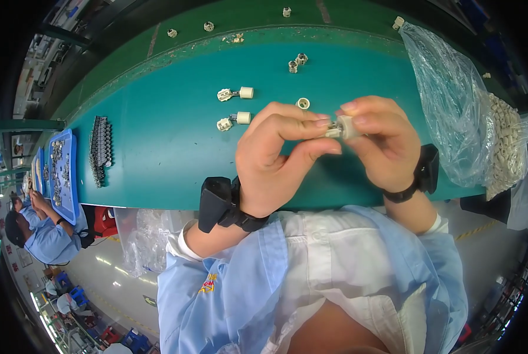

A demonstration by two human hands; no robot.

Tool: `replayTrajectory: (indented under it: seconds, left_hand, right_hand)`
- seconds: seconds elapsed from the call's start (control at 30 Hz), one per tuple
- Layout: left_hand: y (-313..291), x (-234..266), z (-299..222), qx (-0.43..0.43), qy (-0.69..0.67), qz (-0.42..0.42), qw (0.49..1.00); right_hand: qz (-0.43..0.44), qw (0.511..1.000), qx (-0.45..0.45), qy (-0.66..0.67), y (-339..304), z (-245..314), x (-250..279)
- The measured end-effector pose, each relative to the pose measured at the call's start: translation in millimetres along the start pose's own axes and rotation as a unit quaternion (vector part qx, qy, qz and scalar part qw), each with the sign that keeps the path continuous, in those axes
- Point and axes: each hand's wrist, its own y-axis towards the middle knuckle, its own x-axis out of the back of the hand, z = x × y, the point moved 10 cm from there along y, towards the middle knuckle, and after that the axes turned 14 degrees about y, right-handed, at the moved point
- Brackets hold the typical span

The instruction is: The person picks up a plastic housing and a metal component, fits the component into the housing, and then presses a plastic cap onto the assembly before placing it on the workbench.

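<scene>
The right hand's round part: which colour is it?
The round part is off-white, best seen in the head view.

Over my feed I get a teal-green bench, a blue tray, a cream held part, black wristbands and a light-blue jacket.

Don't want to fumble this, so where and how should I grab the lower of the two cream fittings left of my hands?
Probably best by the smooth cylinder at its right end, pinched from the right between fingertip and thumb: the fitting lies on its side, with that plain round end nearest your left hand. The other end looks irregular.
</scene>
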Motion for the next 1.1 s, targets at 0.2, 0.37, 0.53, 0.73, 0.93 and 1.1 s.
replayTrajectory:
  seconds: [0.2, 0.37, 0.53, 0.73, 0.93, 1.1]
  left_hand:
    - [-7.6, -12.5, 26.7, 0.189, -0.227, 0.017, 0.955]
    - [-11.3, -19.9, 33.8, 0.232, -0.263, 0.049, 0.935]
    - [-11.2, -23.9, 36.7, 0.263, -0.278, 0.058, 0.922]
    - [-7.0, -11.3, 29.6, 0.183, -0.136, 0.037, 0.973]
    - [-0.7, -1.2, 8.9, 0.028, 0.038, 0.027, 0.999]
    - [0.6, -0.3, -8.2, -0.066, 0.098, 0.037, 0.992]
  right_hand:
    - [-0.048, 0.998, -0.016, 0.034, -2.6, -2.2, 7.2]
    - [-0.006, 0.999, -0.042, 0.025, -0.4, -7.8, 1.3]
    - [-0.008, 0.996, -0.073, 0.047, -1.8, -15.6, 1.2]
    - [-0.016, 0.993, -0.103, 0.061, -1.4, -17.8, 1.6]
    - [0.000, 0.995, -0.094, 0.045, -1.6, -16.4, -1.2]
    - [0.002, 0.994, -0.094, 0.046, -1.5, -16.8, -2.1]
